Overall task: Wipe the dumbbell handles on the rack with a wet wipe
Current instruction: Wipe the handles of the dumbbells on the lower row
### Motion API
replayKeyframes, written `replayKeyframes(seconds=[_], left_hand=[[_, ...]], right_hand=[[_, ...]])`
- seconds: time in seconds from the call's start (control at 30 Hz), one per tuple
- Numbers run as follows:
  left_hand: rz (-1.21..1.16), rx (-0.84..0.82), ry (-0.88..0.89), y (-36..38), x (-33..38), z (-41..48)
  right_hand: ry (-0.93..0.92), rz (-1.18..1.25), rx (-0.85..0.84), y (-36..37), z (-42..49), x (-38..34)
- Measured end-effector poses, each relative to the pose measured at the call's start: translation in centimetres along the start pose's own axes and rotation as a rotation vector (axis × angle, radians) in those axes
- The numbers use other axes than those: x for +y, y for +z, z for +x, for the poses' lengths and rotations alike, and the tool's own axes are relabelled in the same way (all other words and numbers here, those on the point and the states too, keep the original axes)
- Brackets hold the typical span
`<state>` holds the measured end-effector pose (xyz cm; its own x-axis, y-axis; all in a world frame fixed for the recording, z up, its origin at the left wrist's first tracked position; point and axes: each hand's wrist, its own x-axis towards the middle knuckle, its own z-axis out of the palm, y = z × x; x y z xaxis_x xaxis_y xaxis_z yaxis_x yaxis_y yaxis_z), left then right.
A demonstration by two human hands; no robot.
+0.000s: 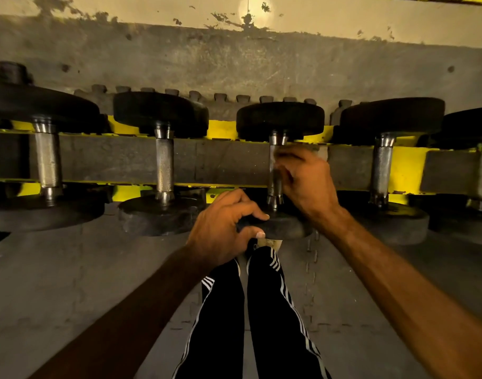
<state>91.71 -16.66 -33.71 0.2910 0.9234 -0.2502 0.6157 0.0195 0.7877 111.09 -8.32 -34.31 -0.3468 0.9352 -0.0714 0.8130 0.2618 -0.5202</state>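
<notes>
Several black dumbbells with knurled steel handles lie across a yellow rack point(223, 129). My left hand point(220, 228) grips the near black plate point(283, 225) of the middle dumbbell. My right hand point(302, 179) is curled around that dumbbell's steel handle point(274, 184), and its motion blurs the fingers. The wet wipe is hidden inside the right hand, so I cannot make it out. The far plate point(281, 119) of this dumbbell rests on the back rail.
Neighbouring dumbbell handles stand to the left point(164, 165) and to the right point(382, 168). A stained wall point(234, 58) rises behind the rack. My legs in black striped trousers point(261, 310) stand on grey floor mats point(70, 283) below.
</notes>
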Motion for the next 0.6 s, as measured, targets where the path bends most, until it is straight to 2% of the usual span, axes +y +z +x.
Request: replayKeyframes(seconds=[0.07, 0.13, 0.23, 0.3, 0.37, 0.47, 0.53, 0.6], left_hand=[[0.002, 0.004, 0.007, -0.1, 0.0, 0.0], [-0.001, 0.016, 0.012, -0.1, 0.0, 0.0], [-0.016, 0.014, 0.008, 0.0, 0.1, -0.1], [-0.017, 0.011, -0.001, 0.1, 0.2, -0.1], [-0.018, 0.014, -0.003, 0.0, 0.2, -0.1], [-0.023, 0.029, 0.005, 0.0, 0.2, -0.1], [-0.021, 0.032, 0.005, 0.1, 0.2, -0.1], [-0.025, 0.028, 0.007, 0.1, 0.1, -0.2]], right_hand=[[-0.018, 0.077, -0.049, 0.0, -1.5, 0.1], [0.058, 0.168, -0.030, 0.2, -1.1, 0.8], [0.459, 0.423, 0.209, 1.2, 1.9, 1.8], [0.674, 0.701, 0.262, 1.5, 2.9, 2.1], [0.823, 0.869, 0.110, 0.9, 1.8, 2.3], [0.982, 0.877, -0.242, 0.4, -1.3, 2.6], [1.024, 0.928, -0.267, 0.8, -1.3, 2.9], [1.027, 1.088, -0.142, 1.6, 0.5, 3.3]])
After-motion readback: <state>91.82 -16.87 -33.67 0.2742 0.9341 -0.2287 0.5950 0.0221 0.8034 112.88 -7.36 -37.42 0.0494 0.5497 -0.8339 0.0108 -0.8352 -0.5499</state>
